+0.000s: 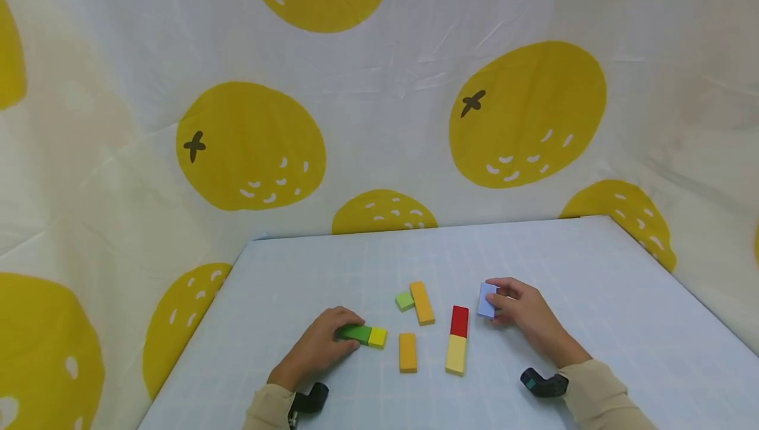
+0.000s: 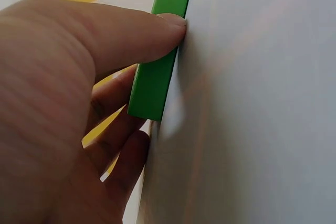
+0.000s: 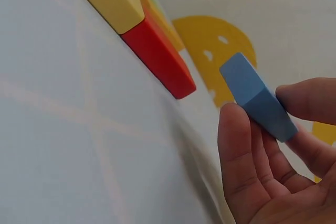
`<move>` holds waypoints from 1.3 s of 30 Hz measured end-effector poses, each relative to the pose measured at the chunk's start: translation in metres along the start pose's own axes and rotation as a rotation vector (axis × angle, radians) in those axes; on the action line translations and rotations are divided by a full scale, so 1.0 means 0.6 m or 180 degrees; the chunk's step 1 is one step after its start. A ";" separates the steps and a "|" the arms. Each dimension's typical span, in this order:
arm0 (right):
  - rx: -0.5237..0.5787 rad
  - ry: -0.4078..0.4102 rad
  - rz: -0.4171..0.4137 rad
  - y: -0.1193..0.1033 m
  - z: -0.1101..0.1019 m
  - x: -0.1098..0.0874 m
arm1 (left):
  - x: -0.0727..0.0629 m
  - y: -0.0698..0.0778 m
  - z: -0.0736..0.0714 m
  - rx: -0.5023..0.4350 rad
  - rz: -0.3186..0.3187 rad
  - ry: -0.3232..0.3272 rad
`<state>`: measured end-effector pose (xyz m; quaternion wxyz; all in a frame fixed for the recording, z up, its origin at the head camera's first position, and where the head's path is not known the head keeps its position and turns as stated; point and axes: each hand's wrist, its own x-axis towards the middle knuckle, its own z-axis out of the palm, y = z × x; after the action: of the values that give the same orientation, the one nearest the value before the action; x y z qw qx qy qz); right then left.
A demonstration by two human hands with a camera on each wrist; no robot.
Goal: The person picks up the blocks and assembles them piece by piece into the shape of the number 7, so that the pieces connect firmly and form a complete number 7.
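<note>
My left hand (image 1: pixel 328 340) pinches a long green block (image 2: pixel 157 85) between thumb and fingers, low at the table. A small yellow block (image 1: pixel 377 338) sits end to end with the green one, on its right. On the other side, my right hand (image 1: pixel 524 311) holds a light blue block (image 3: pixel 257 98) by its edges, thumb on one side and fingers on the other. In the right wrist view the blue block is tilted, apart from the red block (image 3: pixel 160 59). That red block joins end to end with a pale yellow block (image 1: pixel 456 355).
Between the hands lie two orange blocks (image 1: pixel 407 353), one nearer and one farther back. The farther one touches a small light green block (image 1: pixel 404 301). A pale cloth covers the table (image 1: pixel 332 265), and a curtain with yellow fruit (image 1: pixel 249 147) hangs behind its back edge.
</note>
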<state>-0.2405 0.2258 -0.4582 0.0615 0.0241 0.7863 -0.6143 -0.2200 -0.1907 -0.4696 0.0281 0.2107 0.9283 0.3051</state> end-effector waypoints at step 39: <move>-0.0068 -0.0045 -0.0009 -0.003 0.046 0.060 | 0.001 0.005 0.002 0.0064 -0.0103 0.0039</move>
<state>-0.2747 0.1975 -0.4673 0.0665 0.0179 0.7924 -0.6061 -0.2193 -0.1875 -0.4689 0.0252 0.1941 0.9347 0.2966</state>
